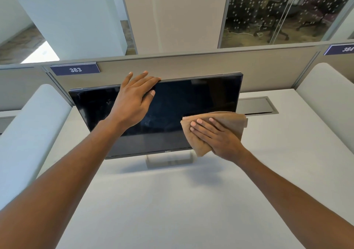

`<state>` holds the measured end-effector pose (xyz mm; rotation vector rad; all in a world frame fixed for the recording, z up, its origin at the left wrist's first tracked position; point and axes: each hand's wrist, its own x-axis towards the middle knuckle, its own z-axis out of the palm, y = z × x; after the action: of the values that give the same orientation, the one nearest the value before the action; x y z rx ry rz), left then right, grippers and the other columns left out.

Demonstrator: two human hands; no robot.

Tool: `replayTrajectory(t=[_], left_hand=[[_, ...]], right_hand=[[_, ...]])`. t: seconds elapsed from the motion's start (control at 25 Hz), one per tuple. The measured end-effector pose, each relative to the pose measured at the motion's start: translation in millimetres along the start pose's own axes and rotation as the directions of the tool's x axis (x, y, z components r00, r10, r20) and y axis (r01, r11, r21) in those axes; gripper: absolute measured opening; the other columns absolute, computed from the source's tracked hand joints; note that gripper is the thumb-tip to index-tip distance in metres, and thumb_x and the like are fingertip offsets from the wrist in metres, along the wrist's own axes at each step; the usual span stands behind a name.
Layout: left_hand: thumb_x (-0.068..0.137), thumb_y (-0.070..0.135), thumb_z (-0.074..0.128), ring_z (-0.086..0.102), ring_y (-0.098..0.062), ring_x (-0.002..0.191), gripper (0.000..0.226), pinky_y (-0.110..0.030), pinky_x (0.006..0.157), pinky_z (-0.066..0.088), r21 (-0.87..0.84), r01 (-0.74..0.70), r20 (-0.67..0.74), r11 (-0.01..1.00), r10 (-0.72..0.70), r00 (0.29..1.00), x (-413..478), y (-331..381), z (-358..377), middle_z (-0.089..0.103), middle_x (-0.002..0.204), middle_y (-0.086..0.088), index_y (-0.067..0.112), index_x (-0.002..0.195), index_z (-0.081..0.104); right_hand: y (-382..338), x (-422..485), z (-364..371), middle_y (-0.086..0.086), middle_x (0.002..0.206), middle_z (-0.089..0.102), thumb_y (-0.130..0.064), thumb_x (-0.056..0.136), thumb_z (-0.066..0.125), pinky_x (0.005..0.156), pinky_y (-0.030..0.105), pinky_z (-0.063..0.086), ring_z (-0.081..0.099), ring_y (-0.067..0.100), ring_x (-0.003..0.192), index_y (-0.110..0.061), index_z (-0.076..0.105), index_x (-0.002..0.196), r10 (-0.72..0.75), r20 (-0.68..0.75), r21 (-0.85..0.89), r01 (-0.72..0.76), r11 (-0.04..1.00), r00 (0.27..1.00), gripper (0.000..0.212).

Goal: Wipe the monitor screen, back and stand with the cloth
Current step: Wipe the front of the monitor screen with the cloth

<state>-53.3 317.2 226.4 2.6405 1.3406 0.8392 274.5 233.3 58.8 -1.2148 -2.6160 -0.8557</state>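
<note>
Monitor: in the head view a monitor point(172, 103) stood on a pale surface point(172, 201), its screen black, with faint smudges across the left half.
Stand: the grey stand point(169, 161) showed just under the monitor's lower bezel, its foot flat on the surface.
Left hand: the left hand point(134, 97) rested on the monitor's top edge, left of centre. Its fingers lay almost straight over the rim and the thumb touched the glass below them, laid open rather than clenched.
Cloth: a brown folded cloth point(229, 120) was spread against the monitor's lower right corner, part of it lapping past the right edge.
Right hand: the right hand point(216, 135) pressed the cloth to the screen, fingers flat, straight and close together, pointing toward the monitor's centre.
Partition: a beige partition point(191, 66) ran just behind the monitor, with a number plate point(75, 69) reading 383 above the monitor's upper left corner.
Hatch: a grey cable hatch point(256, 106) lay in the surface behind the monitor's right edge.
</note>
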Motion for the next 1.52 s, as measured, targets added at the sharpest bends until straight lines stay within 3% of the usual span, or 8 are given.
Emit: replayTrajectory(t=[0.16,0.28,0.36,0.6,0.84,1.0,1.2,1.52], left_hand=[[0.11,0.021,0.046,0.03,-0.017,0.156,0.042,-0.048,0.131,0.009,0.0,-0.004,0.002,1.0,0.004,1.0,0.0,0.9,1.2,0.055,0.154,0.004,0.024,0.152,0.052],[0.111,0.022,0.046,0.03,-0.017,0.156,0.042,-0.048,0.131,0.008,-0.001,-0.005,-0.002,1.0,0.005,1.0,-1.5,1.4,2.0,0.055,0.154,0.004,0.024,0.152,0.052],[0.111,0.023,0.046,0.029,-0.017,0.157,0.042,-0.047,0.131,0.007,-0.001,0.002,-0.004,1.0,-0.002,1.0,-1.9,2.7,1.5,0.054,0.155,0.004,0.024,0.153,0.051],[0.112,0.024,0.044,0.029,-0.019,0.157,0.043,-0.044,0.131,0.006,0.012,-0.005,0.012,1.0,0.005,1.0,0.5,3.0,-1.5,0.052,0.157,0.001,0.022,0.154,0.05],[0.113,0.031,0.038,0.026,-0.02,0.158,0.046,-0.046,0.132,0.005,0.066,-0.016,0.035,0.998,0.014,0.999,-1.0,3.8,-1.7,0.049,0.16,0.0,0.021,0.157,0.046],[0.112,0.036,0.032,0.026,-0.02,0.158,0.051,-0.045,0.132,0.008,0.107,-0.04,0.053,0.993,0.035,0.998,-2.6,4.5,-3.7,0.047,0.161,0.0,0.019,0.159,0.043],[0.114,0.034,0.03,0.021,-0.019,0.16,0.051,-0.043,0.132,0.008,0.159,-0.057,0.081,0.986,0.045,0.996,-3.1,1.7,-5.7,0.038,0.167,0.001,0.019,0.162,0.035],[0.111,0.04,0.031,0.015,-0.014,0.161,0.06,-0.044,0.132,0.008,0.283,0.023,-0.013,0.959,-0.02,1.0,-43.0,-41.6,-31.1,0.027,0.172,-0.002,0.015,0.165,0.027]], right_hand=[[27.6,16.7,-25.9,0.008,0.174,0.014,-0.031,0.111,0.04,0.131,0.051,0.007,0.014,0.031,0.161,-0.013,0.018,0.166,0.227,-0.163,0.046,-0.223,0.974,0.96,0.063],[24.0,38.5,-37.3,0.011,0.171,0.022,-0.037,0.109,0.049,0.13,0.053,0.011,0.02,0.034,0.159,-0.009,0.023,0.163,0.463,-0.278,0.162,-0.434,0.886,0.842,0.067],[13.1,53.3,-38.9,0.012,0.171,0.02,-0.04,0.106,0.054,0.13,0.054,0.01,0.016,0.034,0.16,-0.009,0.021,0.164,0.496,-0.271,0.212,-0.452,0.867,0.825,0.073],[-23.5,79.0,-24.6,0.006,0.175,0.0,-0.042,0.108,0.039,0.131,0.049,-0.002,-0.001,0.028,0.163,-0.016,0.001,0.167,0.098,-0.063,0.078,-0.093,0.993,0.993,0.075],[-25.7,69.0,-16.4,0.005,0.176,0.0,-0.037,0.108,0.047,0.132,0.047,0.005,0.001,0.026,0.163,-0.015,0.001,0.167,-0.056,0.021,-0.038,0.057,0.998,0.998,0.078],[-4.6,67.0,-37.2,0.006,0.174,0.013,-0.026,0.108,0.048,0.131,0.048,0.006,0.011,0.027,0.162,-0.013,0.017,0.166,0.197,-0.17,0.051,-0.191,0.98,0.966,0.067],[2.9,75.5,-56.3,0.016,0.172,0.02,-0.025,0.103,0.057,0.129,0.058,0.014,0.015,0.034,0.161,-0.003,0.027,0.163,0.661,-0.279,0.27,-0.603,0.75,0.697,0.07],[-14.3,88.1,-56.0,0.018,0.173,0.014,-0.035,0.101,0.058,0.129,0.06,0.01,0.007,0.038,0.161,-0.005,0.021,0.164,0.68,-0.228,0.272,-0.625,0.732,0.697,0.079]])
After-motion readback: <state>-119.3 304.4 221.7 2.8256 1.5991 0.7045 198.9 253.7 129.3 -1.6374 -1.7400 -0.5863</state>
